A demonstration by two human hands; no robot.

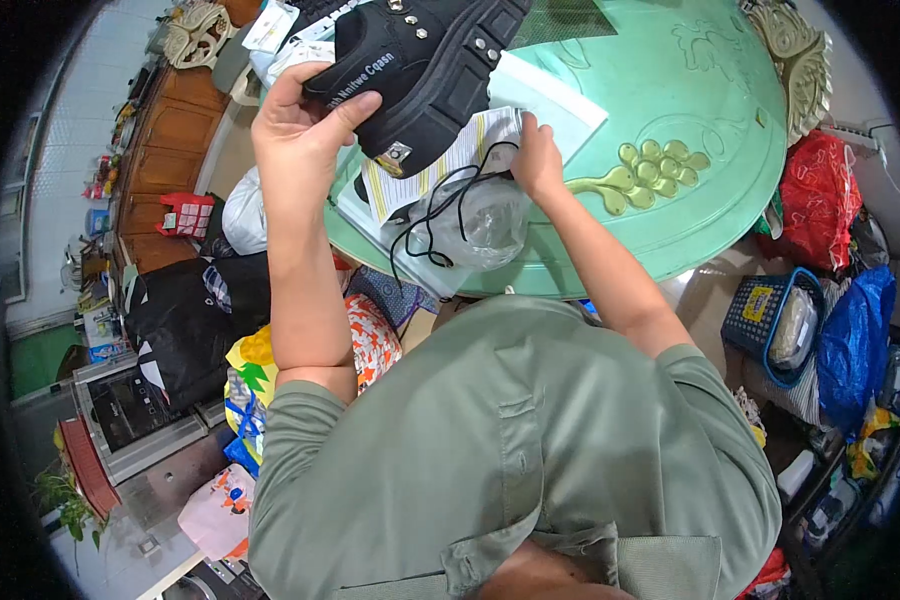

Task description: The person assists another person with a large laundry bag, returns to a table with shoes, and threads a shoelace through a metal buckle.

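"Black shoe (385, 95)! Where is it?"

"Held up in front of a person (590, 420), over the big green table (680, 225). A flat white thing (560, 98) lies below. I can't tell if it's a box."

"How is the shoe turned?"

"It's tipped over, and its chunky sole (458, 88) faces the person's right."

"What's near it?"

"A printed paper (440, 160) is just beside it, and a clear plastic bag (492, 235) sits closer to the person's tummy."

"And the hands?"

"The left hand (308, 125) squeezes the shoe's edge, thumb in front and fingers behind. The right hand (538, 162) is at the paper's edge with its fingers curled. I can't tell if they pinch it."

"Anything smaller?"

"Black laces (432, 212) loop over the paper and bag. One little shiny metal bit (395, 156) is on the shoe's near end."
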